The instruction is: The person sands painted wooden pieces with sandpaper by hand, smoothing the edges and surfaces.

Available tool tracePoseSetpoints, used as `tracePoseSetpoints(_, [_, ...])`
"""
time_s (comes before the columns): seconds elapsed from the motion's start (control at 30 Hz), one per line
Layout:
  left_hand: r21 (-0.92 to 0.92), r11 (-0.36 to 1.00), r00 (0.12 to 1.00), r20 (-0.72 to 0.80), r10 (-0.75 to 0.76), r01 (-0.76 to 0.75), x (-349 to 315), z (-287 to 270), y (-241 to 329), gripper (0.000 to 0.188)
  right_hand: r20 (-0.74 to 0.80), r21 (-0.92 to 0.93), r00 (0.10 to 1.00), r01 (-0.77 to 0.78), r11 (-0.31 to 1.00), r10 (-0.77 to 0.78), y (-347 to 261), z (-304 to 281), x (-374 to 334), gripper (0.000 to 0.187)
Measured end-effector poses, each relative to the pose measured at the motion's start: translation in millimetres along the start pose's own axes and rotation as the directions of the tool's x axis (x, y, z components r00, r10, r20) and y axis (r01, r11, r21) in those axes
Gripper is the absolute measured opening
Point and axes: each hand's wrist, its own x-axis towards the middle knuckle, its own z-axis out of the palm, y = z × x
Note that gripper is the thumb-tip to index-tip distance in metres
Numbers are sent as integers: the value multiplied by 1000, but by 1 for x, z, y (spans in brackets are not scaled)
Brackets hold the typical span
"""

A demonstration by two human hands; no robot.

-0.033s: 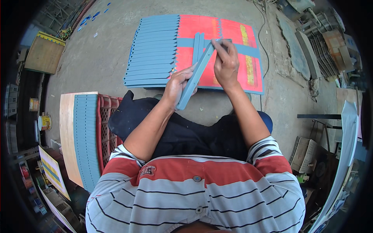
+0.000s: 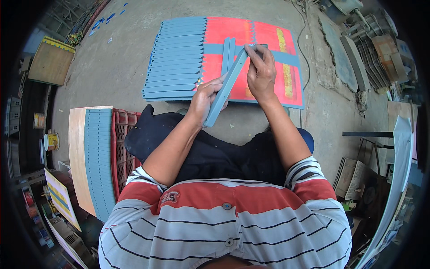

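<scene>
My left hand [image 2: 207, 99] is closed round the lower part of a long blue-grey painted slat [image 2: 225, 89], which slants up to the right and has small holes along its face. At its upper end my right hand [image 2: 261, 74] is closed, thumb and fingers bent against the slat's tip. A thin greyish flat edge sticks out by those fingertips; its kind I cannot tell. Behind the held slat, two similar slats [image 2: 228, 51] lie on a red-pink board [image 2: 268, 33] crossed by a blue-grey band. A row of blue-grey slats [image 2: 177, 58] lies side by side on the board's left part.
To my left, a red plastic crate [image 2: 122, 139] stands beside a wooden board [image 2: 78, 148] bearing a row of blue-grey slats [image 2: 98, 152]. Paint tubs [image 2: 51, 141] are farther left. A cable [image 2: 309, 58] runs along the floor right of the work board. Crates and a cardboard box [image 2: 389, 54] stand far right.
</scene>
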Motion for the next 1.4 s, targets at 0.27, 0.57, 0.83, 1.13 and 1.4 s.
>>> tracePoseSetpoints(0.27, [-70,997,995,100,-12,19,2,-2,-2,55,-19,-77,1000,-23,997,22,9,-6,5,43])
tracePoseSetpoints(0.57, [-49,999,1000,23,14,-13,3,-3,-2,54,8,-28,1000,20,999,-20,-17,-3,-13,44])
tracePoseSetpoints(0.83, [-72,997,996,83,-16,22,4,-4,-5,53,-15,-25,999,-42,999,42,6,2,-3,46])
tracePoseSetpoints(1.13, [-73,997,999,41,-19,22,6,-3,-3,53,37,-73,999,12,997,-10,-4,0,-3,45])
tracePoseSetpoints(1.4, [-59,998,999,47,-10,12,4,-1,-3,53,-20,-62,999,-47,997,45,3,3,0,45])
